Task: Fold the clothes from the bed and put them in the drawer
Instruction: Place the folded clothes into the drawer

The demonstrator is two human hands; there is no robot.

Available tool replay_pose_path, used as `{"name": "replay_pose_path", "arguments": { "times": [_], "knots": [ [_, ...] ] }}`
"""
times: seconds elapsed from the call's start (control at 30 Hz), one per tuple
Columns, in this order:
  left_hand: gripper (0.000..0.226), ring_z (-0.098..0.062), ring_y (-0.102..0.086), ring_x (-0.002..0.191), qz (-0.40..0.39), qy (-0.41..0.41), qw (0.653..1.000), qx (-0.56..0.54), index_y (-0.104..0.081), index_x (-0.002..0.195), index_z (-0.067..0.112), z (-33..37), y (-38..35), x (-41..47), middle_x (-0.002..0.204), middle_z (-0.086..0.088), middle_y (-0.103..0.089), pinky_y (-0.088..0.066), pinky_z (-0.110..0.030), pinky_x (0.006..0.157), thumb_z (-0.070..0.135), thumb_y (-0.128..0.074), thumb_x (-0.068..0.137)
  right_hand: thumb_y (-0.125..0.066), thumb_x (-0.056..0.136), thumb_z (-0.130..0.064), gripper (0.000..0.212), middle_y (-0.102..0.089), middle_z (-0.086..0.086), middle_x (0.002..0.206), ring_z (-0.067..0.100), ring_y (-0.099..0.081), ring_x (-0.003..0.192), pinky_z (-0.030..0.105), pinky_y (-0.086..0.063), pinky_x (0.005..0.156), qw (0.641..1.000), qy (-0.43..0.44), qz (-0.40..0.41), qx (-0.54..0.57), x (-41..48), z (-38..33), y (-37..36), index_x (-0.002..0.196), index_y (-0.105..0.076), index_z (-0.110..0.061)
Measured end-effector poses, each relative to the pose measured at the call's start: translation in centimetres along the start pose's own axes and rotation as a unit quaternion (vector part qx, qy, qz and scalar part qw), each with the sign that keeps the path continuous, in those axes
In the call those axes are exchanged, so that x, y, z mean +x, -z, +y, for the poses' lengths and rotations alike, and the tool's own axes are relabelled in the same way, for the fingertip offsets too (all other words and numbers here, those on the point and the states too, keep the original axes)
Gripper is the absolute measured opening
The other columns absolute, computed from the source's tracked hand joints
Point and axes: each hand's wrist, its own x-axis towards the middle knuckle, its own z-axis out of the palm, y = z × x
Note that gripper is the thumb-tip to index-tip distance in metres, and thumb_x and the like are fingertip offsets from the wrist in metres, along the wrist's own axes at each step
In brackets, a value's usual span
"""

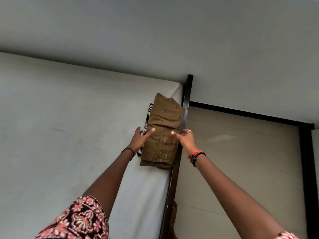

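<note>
Head view: left hand (139,140) and right hand (186,138), fingers spread, flank the folded brown garment (164,121) at nine and three o'clock; it is likely soft and light, so best scooped from beneath.

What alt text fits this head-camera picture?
A left hand and right hand flank a folded olive-brown patterned garment, thumbs on top. It lies over a black-and-white patterned cloth at the edge of a white mattress, beside a dark bed frame.

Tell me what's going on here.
A person reaches with both arms to a folded olive-brown patterned garment lying on a black-and-white printed cloth at the edge of the white mattress. The left grip and right grip flank it, thumbs on top. It is folded but not yet lifted.
</note>
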Motion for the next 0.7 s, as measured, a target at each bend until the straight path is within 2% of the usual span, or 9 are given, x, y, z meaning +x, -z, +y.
{"name": "replay_pose_path", "arguments": {
  "times": [0.1, 0.23, 0.37, 0.43, 0.53, 0.63, 0.7],
  "knots": [
    [0.092, -0.026, -0.037, 0.135, -0.021, 0.011, 1.000, -0.004, -0.016, 0.150, 0.011, 0.0, -0.6, 2.2, 0.152, -0.011, -0.031, -0.035, -0.039, 0.108, 0.048, -0.065, 0.082, -0.077, 0.078, -0.020, 0.066, -0.056, 0.011, 0.127, 0.024, -0.058, 0.112, 0.032, -0.049, 0.093, 1.000, 0.006, -0.023, 0.005, 1.4, 0.4, -0.4, 0.132, -0.043, -0.005],
    [0.090, -0.027, -0.043, 0.129, -0.001, 0.018, 1.000, 0.015, -0.023, 0.148, 0.011, 0.2, -0.5, 3.6, 0.148, -0.012, -0.037, -0.038, -0.036, 0.102, 0.044, -0.070, 0.080, -0.076, 0.079, -0.021, 0.050, -0.059, 0.004, 0.118, 0.023, -0.060, 0.107, 0.039, -0.051, 0.094, 0.999, 0.003, -0.035, 0.000, 2.6, 0.8, -0.9, 0.120, -0.049, -0.009],
    [0.048, -0.015, -0.058, 0.094, -0.035, 0.024, 0.999, 0.026, -0.058, 0.119, 0.011, 0.7, -0.1, 4.1, 0.121, -0.008, -0.061, -0.047, -0.024, 0.074, 0.038, -0.071, 0.082, -0.076, 0.078, -0.021, 0.038, -0.061, 0.010, 0.119, 0.027, -0.060, 0.108, 0.044, -0.049, 0.096, 1.000, 0.006, -0.022, -0.020, 3.2, 0.9, -1.7, 0.105, -0.050, -0.015],
    [0.046, -0.015, -0.061, 0.088, -0.037, 0.020, 0.999, 0.028, -0.065, 0.106, 0.011, 0.9, 0.0, 4.2, 0.109, -0.008, -0.066, -0.047, -0.022, 0.067, 0.041, -0.076, 0.073, -0.076, 0.079, -0.022, 0.040, -0.061, 0.012, 0.120, 0.028, -0.059, 0.109, 0.045, -0.048, 0.097, 0.999, 0.001, -0.013, -0.043, 3.4, 0.8, -2.2, 0.108, -0.051, -0.011],
    [0.054, -0.012, -0.062, 0.087, -0.019, 0.015, 1.000, 0.016, -0.068, 0.102, 0.012, 0.8, 0.4, 4.1, 0.103, -0.005, -0.068, -0.048, -0.021, 0.067, 0.046, -0.069, 0.060, -0.076, 0.079, -0.023, 0.043, -0.060, 0.012, 0.119, 0.029, -0.058, 0.109, 0.044, -0.047, 0.097, 0.998, -0.011, -0.015, -0.057, 3.4, 0.7, -2.7, 0.111, -0.053, -0.006],
    [0.045, -0.013, -0.061, 0.093, -0.002, 0.016, 1.000, 0.001, -0.067, 0.102, 0.016, -0.4, 1.5, 3.7, 0.105, -0.003, -0.066, -0.049, -0.023, 0.074, 0.045, -0.072, 0.068, -0.078, 0.076, -0.027, 0.046, -0.062, 0.012, 0.120, 0.028, -0.059, 0.109, 0.043, -0.049, 0.097, 0.996, -0.011, -0.042, -0.073, 3.0, 0.8, -3.4, 0.112, -0.055, -0.008],
    [0.034, -0.016, -0.059, 0.099, 0.008, 0.023, 1.000, -0.011, -0.065, 0.100, 0.021, -1.6, 2.7, 3.6, 0.105, 0.000, -0.064, -0.049, -0.026, 0.079, 0.042, -0.072, 0.074, -0.080, 0.073, -0.031, 0.057, -0.060, 0.011, 0.124, 0.026, -0.058, 0.112, 0.042, -0.048, 0.098, 0.995, -0.006, -0.064, -0.078, 2.7, 1.0, -4.2, 0.118, -0.053, -0.010]
  ]
}}
